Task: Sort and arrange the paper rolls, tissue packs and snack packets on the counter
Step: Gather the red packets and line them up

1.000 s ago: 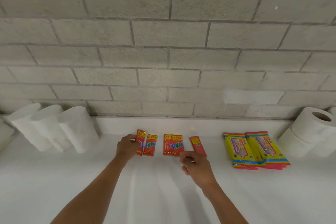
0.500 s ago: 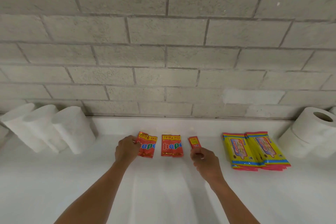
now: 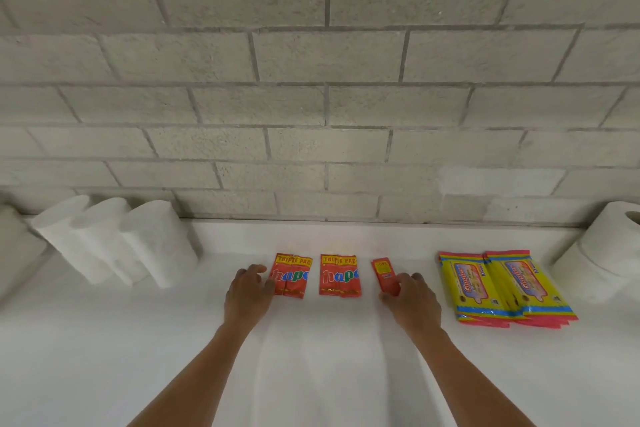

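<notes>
Three red snack packets lie in a row on the white counter (image 3: 311, 357). My left hand (image 3: 247, 291) rests beside the left snack packet (image 3: 291, 274), fingertips touching its left edge. The middle snack packet (image 3: 340, 276) lies untouched. My right hand (image 3: 410, 300) covers the lower right corner of the small narrow packet (image 3: 383, 273), fingers pinching its edge. Yellow tissue packs (image 3: 502, 288) sit stacked in two overlapping piles to the right. White paper rolls (image 3: 114, 243) stand at the left, and more paper rolls (image 3: 602, 253) lie stacked at the right edge.
A grey brick wall (image 3: 329, 97) rises right behind the counter's raised back lip. Bare counter stretches between me and the row of packets.
My left hand pushed the left packet flat and square into the row. My right hand slid right along with the small packet, straightening it upright.
</notes>
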Demonstrator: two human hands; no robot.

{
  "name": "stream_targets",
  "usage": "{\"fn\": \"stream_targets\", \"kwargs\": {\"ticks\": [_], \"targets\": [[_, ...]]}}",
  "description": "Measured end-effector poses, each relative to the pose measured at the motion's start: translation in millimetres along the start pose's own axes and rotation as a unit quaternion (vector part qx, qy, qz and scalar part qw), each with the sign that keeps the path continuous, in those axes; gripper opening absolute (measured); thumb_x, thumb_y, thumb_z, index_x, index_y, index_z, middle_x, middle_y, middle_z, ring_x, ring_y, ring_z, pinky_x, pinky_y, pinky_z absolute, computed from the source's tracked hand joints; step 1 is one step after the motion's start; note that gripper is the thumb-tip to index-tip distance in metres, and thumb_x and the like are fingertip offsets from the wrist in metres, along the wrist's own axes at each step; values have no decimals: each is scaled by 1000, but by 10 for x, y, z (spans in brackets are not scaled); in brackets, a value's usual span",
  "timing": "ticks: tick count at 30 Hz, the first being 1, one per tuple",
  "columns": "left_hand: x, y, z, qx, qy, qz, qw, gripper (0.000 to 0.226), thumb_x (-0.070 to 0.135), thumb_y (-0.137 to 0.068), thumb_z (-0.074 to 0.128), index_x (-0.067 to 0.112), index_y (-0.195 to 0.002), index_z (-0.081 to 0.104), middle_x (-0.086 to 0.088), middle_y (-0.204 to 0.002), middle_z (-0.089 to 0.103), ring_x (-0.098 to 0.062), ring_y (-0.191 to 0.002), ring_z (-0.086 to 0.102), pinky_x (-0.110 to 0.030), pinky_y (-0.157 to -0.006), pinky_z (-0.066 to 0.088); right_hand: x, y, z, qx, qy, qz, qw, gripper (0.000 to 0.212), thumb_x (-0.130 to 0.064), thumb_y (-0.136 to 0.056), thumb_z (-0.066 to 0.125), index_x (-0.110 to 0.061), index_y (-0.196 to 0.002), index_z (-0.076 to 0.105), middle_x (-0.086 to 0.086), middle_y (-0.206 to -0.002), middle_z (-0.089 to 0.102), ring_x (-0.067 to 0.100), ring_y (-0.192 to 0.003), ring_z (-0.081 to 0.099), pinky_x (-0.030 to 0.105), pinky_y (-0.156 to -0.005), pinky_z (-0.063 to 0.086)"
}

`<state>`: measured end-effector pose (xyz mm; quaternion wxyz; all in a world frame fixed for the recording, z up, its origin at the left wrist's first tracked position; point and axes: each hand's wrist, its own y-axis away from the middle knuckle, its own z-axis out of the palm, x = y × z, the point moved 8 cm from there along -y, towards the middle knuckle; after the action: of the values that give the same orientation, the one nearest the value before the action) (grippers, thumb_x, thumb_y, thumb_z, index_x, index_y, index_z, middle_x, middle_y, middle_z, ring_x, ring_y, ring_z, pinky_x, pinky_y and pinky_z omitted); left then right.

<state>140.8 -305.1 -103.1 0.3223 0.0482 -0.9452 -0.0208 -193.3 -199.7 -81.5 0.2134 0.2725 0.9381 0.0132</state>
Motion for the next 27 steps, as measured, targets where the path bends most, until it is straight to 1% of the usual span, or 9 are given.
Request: {"fn": "stream_targets", "kwargs": {"ticks": [7,13,17,18,20,22,24,26,27], "targets": [[-79,174,-14,4,19,-2,1000,32,32,-95,57,25,-125,58,2,-110,61,-14,-95,55,-29,-81,44,-167,90,-15,34,146,-74,986,32,-36,-98,46,-16,-116,63,2,-106,59,21,-98,62,29,-70,45],[-65,286,-18,10,22,7,1000,28,27,-95,55,24,-123,58,0,-111,64,-15,-94,57,-31,-83,47,-198,160,29,29,181,-101,978,41,-52,-95,49,-18,-117,60,0,-107,60,19,-100,59,28,-67,38],[9,368,-42,9,10,29,999,24,21,-97,53,18,-119,61,-1,-110,66,-18,-95,59,-32,-87,47,-237,214,9,45,211,-111,970,29,-38,-100,49,-17,-115,63,0,-106,63,18,-97,62,27,-64,37],[12,386,-49,8,9,30,999,24,19,-97,53,17,-119,61,0,-109,65,-18,-94,59,-32,-87,46,-278,254,-16,65,213,-128,966,23,-34,-94,59,-16,-106,67,2,-97,65,19,-88,65,27,-60,36],[-13,418,-65,13,19,22,999,26,19,-95,54,19,-120,61,2,-102,63,-15,-90,56,-32,-88,46,-290,315,-31,88,191,-146,967,29,-23,-55,91,-11,-69,70,5,-61,60,22,-51,60,23,-46,28],[-21,461,-64,13,21,21,999,25,17,-94,55,19,-119,61,5,-94,60,-14,-87,54,-31,-87,46,-261,322,5,91,149,-169,970,42,-11,-23,95,-10,-47,61,4,-41,46,22,-30,46,19,-41,20],[-39,518,-65,10,27,17,999,26,17,-93,56,21,-118,62,6,-91,59,-15,-88,55,-32,-87,47,-211,354,30,99,148,-178,968,45,-9,-17,93,-10,-44,57,3,-38,44,22,-26,43,17,-41,19],[-64,579,-68,8,37,17,999,26,20,-93,57,22,-119,62,7,-92,61,-16,-90,59,-33,-86,49,-258,467,-88,93,181,-162,965,40,-13,-28,93,-10,-51,60,4,-43,51,23,-32,50,19,-43,21],[-74,616,-67,6,43,19,999,26,21,-93,58,22,-119,62,7,-93,61,-17,-91,61,-32,-86,49,-250,517,-104,70,203,-154,964,32,-20,-48,89,-10,-65,64,5,-56,60,24,-45,60,22,-45,26]]}}
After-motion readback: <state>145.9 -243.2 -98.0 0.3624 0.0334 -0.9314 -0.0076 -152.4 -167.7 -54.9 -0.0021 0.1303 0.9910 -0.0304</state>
